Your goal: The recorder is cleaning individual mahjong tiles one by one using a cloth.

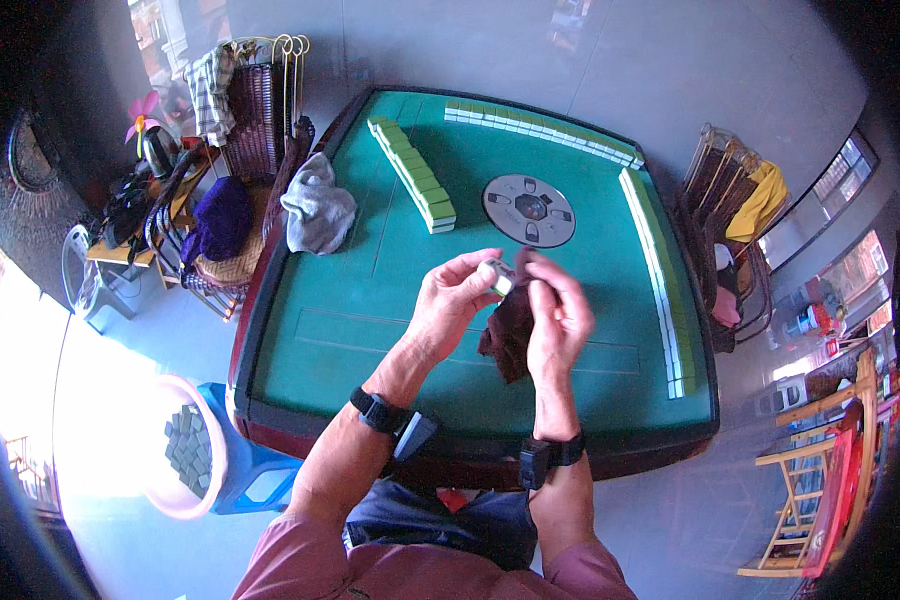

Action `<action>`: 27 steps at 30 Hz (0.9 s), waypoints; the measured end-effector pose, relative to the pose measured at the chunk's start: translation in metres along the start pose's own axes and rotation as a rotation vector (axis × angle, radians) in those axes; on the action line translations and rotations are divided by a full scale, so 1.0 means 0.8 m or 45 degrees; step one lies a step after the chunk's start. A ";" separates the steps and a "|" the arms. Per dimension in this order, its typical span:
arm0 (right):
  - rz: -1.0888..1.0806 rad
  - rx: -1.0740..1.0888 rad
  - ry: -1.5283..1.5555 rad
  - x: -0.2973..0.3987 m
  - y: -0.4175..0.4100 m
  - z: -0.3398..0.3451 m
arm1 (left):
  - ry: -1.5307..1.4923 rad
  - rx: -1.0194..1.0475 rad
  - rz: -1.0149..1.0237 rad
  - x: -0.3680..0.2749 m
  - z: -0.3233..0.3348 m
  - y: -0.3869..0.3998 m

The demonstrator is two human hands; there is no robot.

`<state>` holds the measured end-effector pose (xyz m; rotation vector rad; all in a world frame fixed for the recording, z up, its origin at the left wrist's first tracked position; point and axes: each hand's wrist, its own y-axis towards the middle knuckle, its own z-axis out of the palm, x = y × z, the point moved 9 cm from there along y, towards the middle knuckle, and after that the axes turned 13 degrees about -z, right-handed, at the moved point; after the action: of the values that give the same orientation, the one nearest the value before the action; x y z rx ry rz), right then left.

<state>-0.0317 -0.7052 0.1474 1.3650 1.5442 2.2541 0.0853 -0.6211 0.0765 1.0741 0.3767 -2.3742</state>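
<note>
Between its thumb and fingers, my left hand (457, 296) holds a white and green mahjong tile (498, 276) over the near middle of the green-topped mahjong table (330, 375). My right hand (559, 311) grips a dark brown cloth (511, 334), one end of it beside the tile and the rest hanging below. Ahead are the round centre console (529, 211) and a slanted row of tiles (412, 174). Stacked tile rows line the far edge (544, 132) and the right edge (656, 281). A grey cloth (319, 204) lies at the left edge.
At the lower left, a pink basin (217, 465) of tiles stands by a blue plastic stool (259, 476). Wicker chairs with clothes stand left (259, 120) and right (709, 169) of the table. A wooden rack or chair (795, 457) is at the lower right.
</note>
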 end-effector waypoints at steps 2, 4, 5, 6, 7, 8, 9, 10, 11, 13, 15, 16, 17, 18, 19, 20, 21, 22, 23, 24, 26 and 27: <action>0.119 0.246 -0.087 -0.012 -0.010 0.026 | -0.163 0.113 -0.061 0.012 0.007 0.004; -0.006 0.353 -0.273 -0.003 -0.009 0.046 | -0.262 -0.002 -0.070 0.009 -0.006 0.004; -0.071 0.386 -0.306 0.000 -0.008 0.053 | -0.271 -0.003 -0.064 0.012 -0.015 0.007; -0.096 0.378 -0.363 -0.002 -0.007 0.053 | -0.272 -0.007 -0.066 0.016 -0.017 0.008; -0.092 0.380 -0.362 -0.001 -0.006 0.051 | -0.322 0.016 -0.035 0.018 -0.016 0.009; -0.145 0.423 -0.401 0.005 -0.006 0.052 | -0.372 0.039 -0.004 0.019 -0.017 0.009; -0.200 0.464 -0.439 0.009 -0.006 0.055 | -0.369 0.036 -0.003 0.018 -0.019 0.009; -0.273 0.471 -0.498 0.017 -0.009 0.058 | -0.394 0.055 0.011 0.015 -0.020 0.009; -0.337 0.494 -0.552 0.023 -0.015 0.064 | -0.418 0.074 0.025 0.012 -0.020 0.009; -0.414 0.533 -0.655 0.032 -0.016 0.074 | -0.457 0.114 0.015 0.013 -0.012 0.006; -0.437 0.556 -0.759 0.031 -0.008 0.075 | -0.457 0.074 0.024 0.017 -0.008 0.003; -0.459 0.579 -0.860 0.030 -0.006 0.076 | -0.414 0.048 -0.003 0.021 -0.006 0.001; -0.457 0.576 -0.864 0.028 -0.007 0.075 | -0.414 0.052 -0.007 0.021 -0.007 0.001; -0.424 0.530 -0.783 0.022 -0.008 0.073 | -0.368 0.091 0.027 0.017 -0.007 0.002; -0.391 0.484 -0.700 0.019 -0.008 0.072 | -0.322 0.131 0.062 0.014 -0.006 0.003; -0.409 0.513 -0.703 0.023 -0.013 0.074 | -0.366 0.059 0.075 0.016 -0.018 0.005; -0.440 0.533 -0.697 0.027 -0.019 0.074 | -0.365 0.059 0.078 0.013 -0.018 0.005; -0.459 0.572 -0.713 0.030 -0.024 0.078 | -0.424 0.043 0.056 0.012 -0.022 0.004; -0.479 0.610 -0.727 0.032 -0.027 0.083 | -0.483 0.025 0.035 0.011 -0.025 0.004; -0.499 0.575 -0.737 0.033 -0.026 0.081 | -0.463 0.015 0.019 0.011 -0.024 0.002; -0.454 0.613 -0.679 0.038 -0.023 0.078 | -0.491 -0.060 0.003 0.011 -0.030 0.003; -0.402 0.652 -0.624 0.035 -0.024 0.077 | -0.520 -0.137 -0.020 0.011 -0.037 0.002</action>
<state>-0.0128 -0.6382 0.1554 1.4907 2.0243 1.2635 0.0999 -0.6125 0.0502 0.5198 0.3578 -2.4775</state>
